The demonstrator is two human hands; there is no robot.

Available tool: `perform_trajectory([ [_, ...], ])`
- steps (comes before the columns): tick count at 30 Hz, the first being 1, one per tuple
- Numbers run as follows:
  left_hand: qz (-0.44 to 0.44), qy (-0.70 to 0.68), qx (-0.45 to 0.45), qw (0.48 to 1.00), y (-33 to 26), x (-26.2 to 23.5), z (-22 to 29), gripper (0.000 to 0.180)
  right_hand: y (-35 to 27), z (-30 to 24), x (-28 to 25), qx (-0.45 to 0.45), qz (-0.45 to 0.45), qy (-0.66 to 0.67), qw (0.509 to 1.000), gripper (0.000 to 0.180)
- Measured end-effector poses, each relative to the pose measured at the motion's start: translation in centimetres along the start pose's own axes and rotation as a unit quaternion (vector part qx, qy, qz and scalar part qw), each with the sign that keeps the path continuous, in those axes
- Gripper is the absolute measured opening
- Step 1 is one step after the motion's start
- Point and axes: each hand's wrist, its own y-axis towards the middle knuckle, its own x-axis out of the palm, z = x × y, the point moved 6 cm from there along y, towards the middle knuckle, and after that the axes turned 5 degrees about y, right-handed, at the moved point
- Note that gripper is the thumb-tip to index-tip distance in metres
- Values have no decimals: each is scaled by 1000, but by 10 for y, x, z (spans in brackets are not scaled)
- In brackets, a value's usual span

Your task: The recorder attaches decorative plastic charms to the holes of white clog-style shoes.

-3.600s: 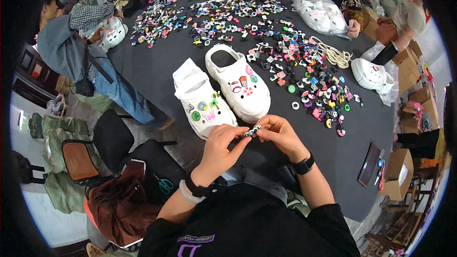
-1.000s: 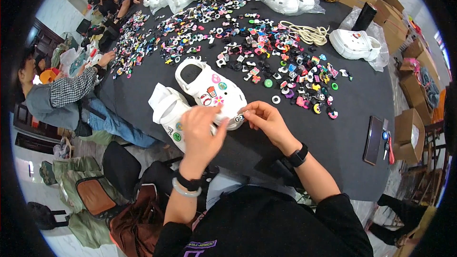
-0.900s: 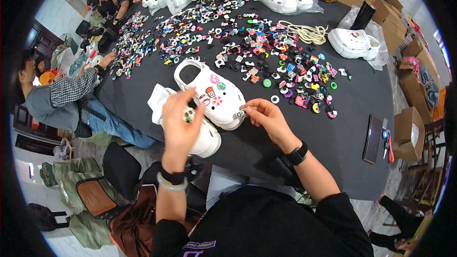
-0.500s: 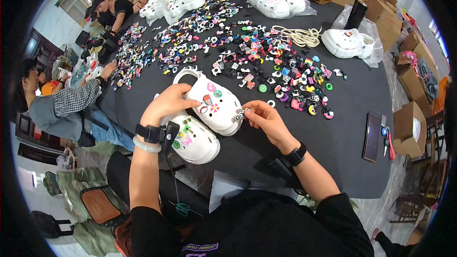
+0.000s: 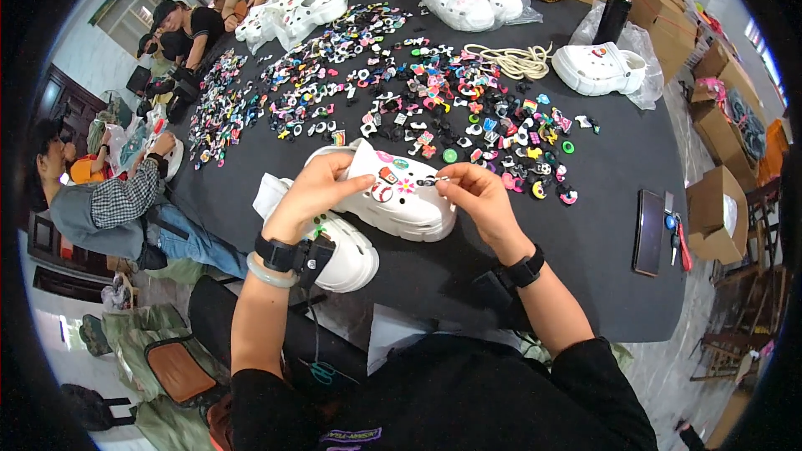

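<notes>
My left hand (image 5: 319, 190) grips a white clog (image 5: 411, 215) at its heel side, thumb pressed on the upper. Colourful charms, among them a baseball and a pink flower, sit in the clog's holes. Between thumb and fingertips, my right hand (image 5: 480, 205) pinches a small black-and-white shoe charm (image 5: 429, 180) against the top of the toe. Whether its stud is in a hole cannot be seen. A second white clog (image 5: 352, 257) lies on the table under my left wrist, some of its charms hidden by the wrist strap.
Loose charms (image 5: 434, 100) spread over the dark table (image 5: 576, 284) beyond the clogs. White clogs in plastic (image 5: 472, 4) lie at the far side, with a co-worker's hands on them. Another clog (image 5: 597, 71), coiled rope (image 5: 518, 63) and a phone (image 5: 648, 232) lie farther right.
The held clog has turned so its toe points more to the right. My right hand has moved slightly right and up, bringing the charm onto the toe's upper surface.
</notes>
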Motion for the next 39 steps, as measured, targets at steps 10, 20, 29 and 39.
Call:
perform_trajectory([
  [10, -54, -117, -31, 991, -6, 41, -2, 29, -17, -45, 39, -140, -151, -224, 953, 18],
  [20, -98, -146, 0, 984, -9, 64, -3, 32, -24, -43, 54, -238, -150, -362, 889, 17],
  [29, -110, -151, 6, 982, -16, 61, -10, 35, -25, -39, 55, -139, -165, -348, 912, 26],
  [39, -94, -54, 43, 993, -18, 61, -3, 46, -23, -34, 52, -90, -172, -344, 919, 36],
])
